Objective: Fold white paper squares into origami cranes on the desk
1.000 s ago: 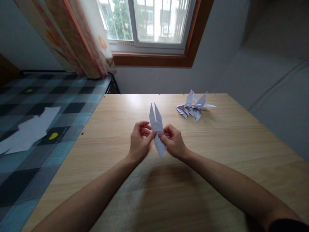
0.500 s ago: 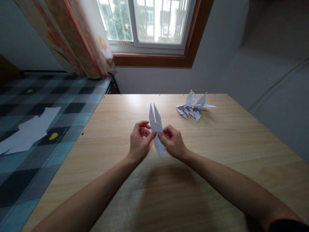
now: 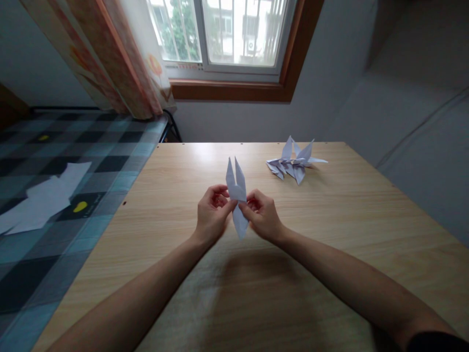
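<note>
A narrow folded piece of white paper [image 3: 237, 190] with two pointed tips up and one point down is held upright above the wooden table [image 3: 330, 234]. My left hand [image 3: 211, 215] pinches its left side, fingers curled. My right hand [image 3: 263, 215] pinches its right side in the same way. Both hands meet at the paper's middle. Farther back on the table lie finished folded paper figures [image 3: 294, 164] in a small pile, apart from my hands.
A bed with a checked blue and black cover [image 3: 54, 195] stands left of the table, with loose white paper sheets [image 3: 44, 195] on it. A window [image 3: 223, 34] with a patterned curtain [image 3: 110, 58] is behind. A grey wall runs along the right.
Both hands and the folded paper have risen very slightly; the grip is the same.
</note>
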Action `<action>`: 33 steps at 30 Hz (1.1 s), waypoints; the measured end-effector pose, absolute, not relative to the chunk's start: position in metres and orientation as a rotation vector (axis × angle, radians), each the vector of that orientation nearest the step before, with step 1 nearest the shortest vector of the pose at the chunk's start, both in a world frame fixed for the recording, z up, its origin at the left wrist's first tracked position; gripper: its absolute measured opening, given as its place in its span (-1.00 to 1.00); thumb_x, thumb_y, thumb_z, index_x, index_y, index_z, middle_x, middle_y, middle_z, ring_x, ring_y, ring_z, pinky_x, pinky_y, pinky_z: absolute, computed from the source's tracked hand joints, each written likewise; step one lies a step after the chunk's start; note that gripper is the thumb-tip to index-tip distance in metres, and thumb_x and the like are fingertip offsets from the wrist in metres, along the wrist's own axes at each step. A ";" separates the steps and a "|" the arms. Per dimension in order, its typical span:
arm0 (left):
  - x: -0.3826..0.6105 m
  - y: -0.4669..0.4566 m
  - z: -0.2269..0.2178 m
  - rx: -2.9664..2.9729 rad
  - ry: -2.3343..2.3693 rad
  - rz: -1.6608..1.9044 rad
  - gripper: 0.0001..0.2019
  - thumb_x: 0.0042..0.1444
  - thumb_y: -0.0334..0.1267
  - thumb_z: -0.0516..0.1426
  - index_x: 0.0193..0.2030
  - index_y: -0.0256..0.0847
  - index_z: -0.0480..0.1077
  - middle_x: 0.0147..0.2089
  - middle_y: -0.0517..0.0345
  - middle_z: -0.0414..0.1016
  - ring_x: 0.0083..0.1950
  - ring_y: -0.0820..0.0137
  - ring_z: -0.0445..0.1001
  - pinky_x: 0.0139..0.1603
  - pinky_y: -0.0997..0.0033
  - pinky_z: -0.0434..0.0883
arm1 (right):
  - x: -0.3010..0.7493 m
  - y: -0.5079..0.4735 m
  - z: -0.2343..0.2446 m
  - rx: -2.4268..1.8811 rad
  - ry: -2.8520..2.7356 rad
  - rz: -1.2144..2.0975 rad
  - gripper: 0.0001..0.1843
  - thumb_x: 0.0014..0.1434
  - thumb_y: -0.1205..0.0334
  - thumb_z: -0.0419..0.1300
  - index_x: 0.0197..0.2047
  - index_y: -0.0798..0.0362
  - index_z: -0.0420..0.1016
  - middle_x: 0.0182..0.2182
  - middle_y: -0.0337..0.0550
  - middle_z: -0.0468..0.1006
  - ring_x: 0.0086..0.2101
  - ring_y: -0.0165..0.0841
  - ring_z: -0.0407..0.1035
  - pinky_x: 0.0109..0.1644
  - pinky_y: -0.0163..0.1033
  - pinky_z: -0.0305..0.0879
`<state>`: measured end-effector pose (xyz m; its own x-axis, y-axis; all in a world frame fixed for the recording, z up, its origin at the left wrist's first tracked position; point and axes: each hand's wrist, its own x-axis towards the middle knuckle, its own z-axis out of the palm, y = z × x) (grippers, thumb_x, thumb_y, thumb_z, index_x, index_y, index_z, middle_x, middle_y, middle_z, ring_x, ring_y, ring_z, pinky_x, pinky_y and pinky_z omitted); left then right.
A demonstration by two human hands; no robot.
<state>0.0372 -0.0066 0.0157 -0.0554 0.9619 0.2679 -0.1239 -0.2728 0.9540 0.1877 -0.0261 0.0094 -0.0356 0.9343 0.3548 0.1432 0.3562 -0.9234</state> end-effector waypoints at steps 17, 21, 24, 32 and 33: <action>0.038 -0.012 0.016 1.198 0.758 1.294 -0.79 0.00 -0.25 0.31 -0.23 -0.24 0.45 -0.37 0.17 0.52 -0.33 0.42 0.47 -0.26 0.42 0.39 | 0.191 -0.015 0.003 -0.907 -1.318 1.061 -0.68 0.21 -0.01 0.21 -0.43 0.04 0.44 -0.57 -0.33 0.35 -0.54 -0.46 0.21 -0.46 -0.33 0.16; 0.036 -0.014 0.020 1.236 0.746 1.231 -0.82 -0.04 -0.27 0.33 -0.32 -0.25 0.46 -0.39 0.19 0.52 -0.36 0.44 0.44 -0.28 0.43 0.39 | 0.192 -0.016 0.003 -0.824 -1.299 1.145 -0.71 0.12 0.01 0.31 -0.41 0.03 0.40 -0.47 -0.30 0.40 -0.48 -0.44 0.27 -0.39 -0.31 0.24; 0.036 -0.015 0.023 1.264 0.760 1.225 -0.83 -0.05 -0.26 0.34 -0.35 -0.26 0.47 -0.39 0.18 0.52 -0.36 0.44 0.45 -0.28 0.44 0.39 | 0.192 -0.018 0.007 -0.781 -1.377 1.070 -0.67 0.07 0.03 0.35 -0.49 0.04 0.36 -0.34 -0.22 0.44 -0.34 -0.39 0.34 -0.25 -0.27 0.31; 0.037 -0.014 0.028 1.269 0.755 1.203 -0.77 -0.11 -0.24 0.35 -0.31 -0.25 0.48 -0.40 0.15 0.54 -0.34 0.36 0.49 -0.24 0.36 0.45 | 0.189 -0.021 0.010 -0.779 -1.344 1.154 -0.61 0.04 0.02 0.37 -0.54 0.03 0.29 -0.34 -0.19 0.49 -0.34 -0.36 0.39 -0.24 -0.23 0.38; 0.037 -0.014 0.028 1.263 0.768 1.208 -0.78 -0.11 -0.24 0.34 -0.31 -0.25 0.48 -0.40 0.15 0.53 -0.33 0.35 0.50 -0.25 0.37 0.44 | 0.189 -0.022 0.009 -0.793 -1.343 1.147 -0.62 0.03 0.02 0.37 -0.53 0.03 0.29 -0.34 -0.18 0.50 -0.33 -0.35 0.40 -0.24 -0.23 0.38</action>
